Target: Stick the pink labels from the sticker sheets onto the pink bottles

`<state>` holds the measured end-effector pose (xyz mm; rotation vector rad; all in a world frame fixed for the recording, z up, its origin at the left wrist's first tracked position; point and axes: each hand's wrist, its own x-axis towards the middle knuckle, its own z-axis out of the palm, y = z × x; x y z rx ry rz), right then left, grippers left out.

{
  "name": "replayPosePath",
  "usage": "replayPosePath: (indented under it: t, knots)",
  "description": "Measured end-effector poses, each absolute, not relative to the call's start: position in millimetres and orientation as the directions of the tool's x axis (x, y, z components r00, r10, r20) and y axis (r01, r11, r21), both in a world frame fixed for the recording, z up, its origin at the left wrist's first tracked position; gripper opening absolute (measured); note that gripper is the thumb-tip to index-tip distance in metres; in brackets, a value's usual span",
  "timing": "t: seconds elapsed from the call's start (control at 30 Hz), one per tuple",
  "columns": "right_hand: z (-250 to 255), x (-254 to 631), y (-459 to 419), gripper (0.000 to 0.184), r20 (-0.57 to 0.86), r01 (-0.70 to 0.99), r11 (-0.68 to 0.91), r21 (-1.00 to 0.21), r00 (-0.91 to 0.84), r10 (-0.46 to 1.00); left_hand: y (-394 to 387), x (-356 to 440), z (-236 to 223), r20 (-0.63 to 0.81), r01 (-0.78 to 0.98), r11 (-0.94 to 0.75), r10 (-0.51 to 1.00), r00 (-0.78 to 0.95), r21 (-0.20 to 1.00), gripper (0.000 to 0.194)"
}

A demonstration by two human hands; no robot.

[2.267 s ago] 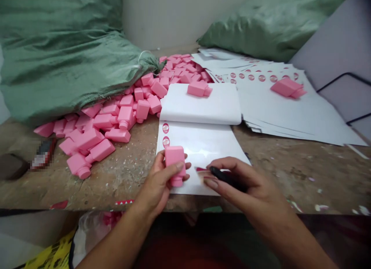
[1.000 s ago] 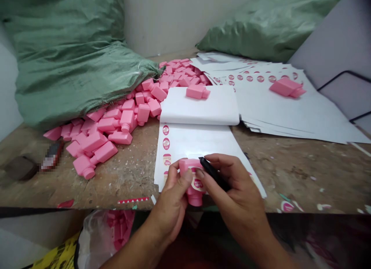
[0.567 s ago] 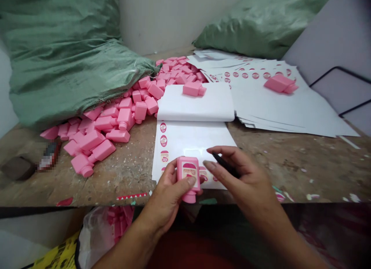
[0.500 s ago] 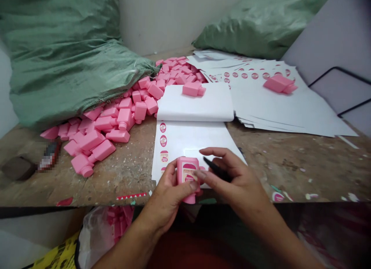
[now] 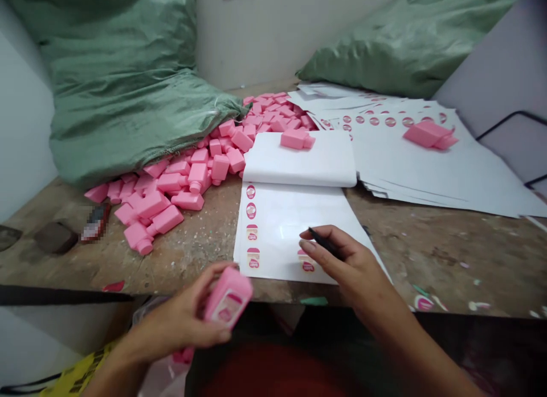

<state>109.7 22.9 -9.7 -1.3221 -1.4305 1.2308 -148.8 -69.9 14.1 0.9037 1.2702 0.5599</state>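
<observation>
My left hand (image 5: 188,323) is closed round a pink bottle (image 5: 227,297) that bears a label, held below the table's front edge and blurred by motion. My right hand (image 5: 342,260) rests on the white sticker sheet (image 5: 282,226) at the near edge, with a thin black tool (image 5: 323,243) gripped between its fingers. Its fingertips touch a pink label (image 5: 306,262) on that sheet. A few more labels run down the sheet's left side (image 5: 252,226).
A heap of pink bottles (image 5: 205,163) spills from a green sack (image 5: 123,95) on the worn table (image 5: 448,243). One bottle (image 5: 297,139) lies on the folded-back sheets, another (image 5: 429,134) on the spread sheets at right. A second green sack (image 5: 405,44) sits behind.
My left hand has swung the labelled bottle down and to the left, off the table edge. My right hand has gone back onto the sticker sheet with the black tool.
</observation>
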Motion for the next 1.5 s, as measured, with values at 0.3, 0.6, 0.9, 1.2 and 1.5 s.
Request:
replayPosePath:
  t: [0.3, 0.6, 0.9, 1.2, 1.5]
  knots:
    - [-29.0, 85.4, 25.2, 0.025, 0.099, 0.673, 0.326, -0.664, -0.354, 0.930, -41.8, -155.7, 22.1, -0.177, 0.577, 0.103, 0.982, 0.073, 0.810, 0.038]
    - [-38.2, 66.9, 31.5, 0.021, 0.221, 0.783, 0.518, -0.344, -0.469, 0.855, 10.5, -127.0, -28.4, -0.012, 0.552, -0.129, 0.970, 0.244, 0.824, 0.048]
    - [-38.6, 63.9, 26.9, 0.024, 0.262, 0.808, 0.531, -0.256, -0.471, 0.842, 7.5, -129.9, -36.8, -0.011, 0.514, -0.107, 0.975, 0.221, 0.851, 0.052]
    - [-38.2, 63.5, 29.0, 0.022, 0.252, 0.808, 0.525, -0.268, -0.467, 0.848, 7.6, -129.4, -37.5, -0.030, 0.573, -0.124, 0.968, 0.251, 0.810, 0.053]
    - [-37.6, 70.5, 28.5, 0.030, 0.074, 0.818, 0.419, -0.395, -0.426, 0.902, 6.2, -133.4, -36.4, 0.010, 0.525, -0.139, 0.970, 0.241, 0.840, 0.057]
